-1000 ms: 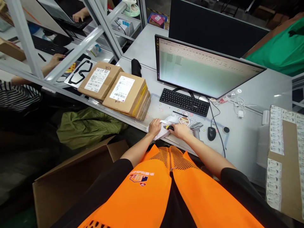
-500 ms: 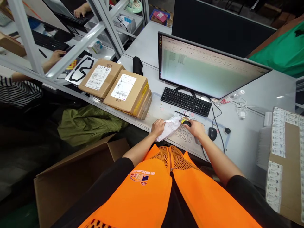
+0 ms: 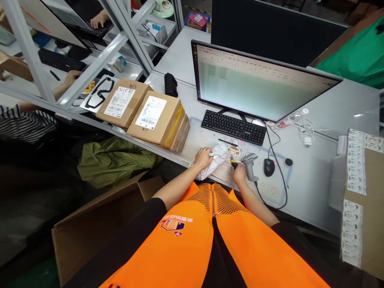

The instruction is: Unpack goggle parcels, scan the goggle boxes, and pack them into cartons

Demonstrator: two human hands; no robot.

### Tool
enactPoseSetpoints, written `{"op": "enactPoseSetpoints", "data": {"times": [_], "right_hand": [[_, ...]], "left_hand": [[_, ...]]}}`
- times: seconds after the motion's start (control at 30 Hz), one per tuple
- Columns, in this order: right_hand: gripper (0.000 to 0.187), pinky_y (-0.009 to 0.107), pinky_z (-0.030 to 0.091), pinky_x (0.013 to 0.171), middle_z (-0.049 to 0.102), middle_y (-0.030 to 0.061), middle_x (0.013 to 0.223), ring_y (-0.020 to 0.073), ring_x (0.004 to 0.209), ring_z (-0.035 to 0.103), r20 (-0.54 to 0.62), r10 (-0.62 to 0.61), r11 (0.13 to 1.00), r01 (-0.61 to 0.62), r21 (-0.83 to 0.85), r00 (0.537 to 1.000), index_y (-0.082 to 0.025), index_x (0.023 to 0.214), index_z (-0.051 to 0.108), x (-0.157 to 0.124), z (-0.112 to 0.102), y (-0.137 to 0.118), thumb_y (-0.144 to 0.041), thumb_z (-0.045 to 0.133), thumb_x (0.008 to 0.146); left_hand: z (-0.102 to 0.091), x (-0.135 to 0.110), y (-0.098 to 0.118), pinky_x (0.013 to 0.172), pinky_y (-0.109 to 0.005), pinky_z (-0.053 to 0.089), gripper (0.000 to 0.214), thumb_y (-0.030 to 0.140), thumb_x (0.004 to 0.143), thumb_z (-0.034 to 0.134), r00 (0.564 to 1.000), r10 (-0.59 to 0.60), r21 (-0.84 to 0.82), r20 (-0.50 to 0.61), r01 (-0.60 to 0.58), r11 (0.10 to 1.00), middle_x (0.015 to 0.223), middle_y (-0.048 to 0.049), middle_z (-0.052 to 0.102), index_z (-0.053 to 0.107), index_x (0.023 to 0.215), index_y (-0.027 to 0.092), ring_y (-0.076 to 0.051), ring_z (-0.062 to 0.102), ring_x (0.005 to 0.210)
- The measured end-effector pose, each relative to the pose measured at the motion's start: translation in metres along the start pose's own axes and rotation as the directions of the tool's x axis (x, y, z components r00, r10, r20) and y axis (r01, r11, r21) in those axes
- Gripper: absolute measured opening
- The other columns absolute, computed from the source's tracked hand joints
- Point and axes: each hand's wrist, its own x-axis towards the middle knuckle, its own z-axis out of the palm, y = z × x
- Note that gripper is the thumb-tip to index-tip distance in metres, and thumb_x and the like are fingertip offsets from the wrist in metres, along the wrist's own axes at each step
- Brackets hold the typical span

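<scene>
My left hand (image 3: 203,159) is closed on a crumpled white plastic bag (image 3: 220,153) at the front of the desk mat. In my right hand (image 3: 239,174), to the right of the bag, is a yellow and black utility knife (image 3: 233,162). The knife points away from me and is apart from the bag; its blade is too small to make out. Just right of that hand lies a grey barcode scanner (image 3: 251,167). A thin black pen (image 3: 228,142) rests beyond the bag.
Taped cardboard boxes (image 3: 153,118) with labels sit at the left. A keyboard (image 3: 233,127) stands before the monitor (image 3: 255,84), with a mouse (image 3: 269,167) to the right. An open carton (image 3: 99,224) is below the desk. Another person's hand (image 3: 71,78) shows beyond the metal frame.
My right hand has pulled the knife back from the bag, toward me, and the knife has turned to point away. The scanner is now in plain view.
</scene>
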Motion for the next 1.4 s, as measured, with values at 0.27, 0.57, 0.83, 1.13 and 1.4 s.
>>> {"op": "enactPoseSetpoints", "data": {"times": [0.27,0.57,0.83,1.13,1.4], "right_hand": [[0.075,0.041,0.053,0.094,0.074,0.0223,0.125,0.0351,0.110,0.072,-0.008,-0.119,0.971,0.118,0.209,0.993,-0.010,0.155,0.045,0.000,-0.014,-0.081,-0.055,0.064,0.098],[0.040,0.039,0.049,0.100,0.075,0.0176,0.113,0.0292,0.107,0.070,-0.037,-0.106,0.958,0.112,0.265,0.994,-0.014,0.127,0.068,0.022,0.000,-0.074,-0.020,0.041,0.099],[0.018,0.032,0.053,0.086,0.068,0.0023,0.085,0.0224,0.088,0.063,0.043,-0.141,0.789,0.086,0.608,0.989,-0.024,0.087,0.059,0.050,0.005,-0.066,-0.032,0.044,0.084],[0.015,0.031,0.054,0.083,0.063,0.0016,0.084,0.0209,0.085,0.060,0.021,-0.181,0.647,0.103,0.756,0.983,-0.028,0.082,0.046,0.023,-0.010,-0.103,-0.043,0.044,0.084],[0.024,0.042,0.043,0.115,0.065,0.0124,0.137,0.0283,0.135,0.055,-0.336,-0.320,0.589,0.464,0.662,0.886,-0.027,0.085,0.051,-0.017,-0.072,-0.100,-0.047,0.046,0.096]], "left_hand": [[0.001,0.000,0.001,0.097,-0.038,0.052,0.022,0.026,0.104,0.055,0.999,-0.050,-0.010,0.018,0.050,0.999,0.119,-0.0156,0.074,0.071,0.117,0.018,-0.031,0.071,0.111],[0.049,-0.039,-0.004,0.098,-0.038,0.051,0.020,0.021,0.102,0.051,0.977,-0.209,-0.248,-0.052,0.190,0.950,0.105,-0.0147,0.076,0.071,0.104,0.018,-0.029,0.072,0.106],[0.041,-0.006,-0.033,0.105,-0.040,0.053,0.038,0.023,0.086,0.070,0.955,-0.296,-0.584,0.019,0.251,0.772,0.126,-0.0174,0.077,0.069,0.124,0.016,-0.029,0.072,0.117],[0.017,0.034,-0.001,0.104,-0.040,0.057,0.035,0.042,0.093,0.064,0.986,-0.161,-0.861,0.033,0.110,0.496,0.119,-0.0150,0.081,0.074,0.113,0.015,-0.027,0.076,0.110],[-0.026,0.009,0.021,0.113,-0.037,0.052,0.037,0.035,0.085,0.070,0.989,-0.045,-0.910,-0.141,-0.112,0.399,0.132,-0.0105,0.075,0.076,0.118,0.018,-0.028,0.068,0.129]]}}
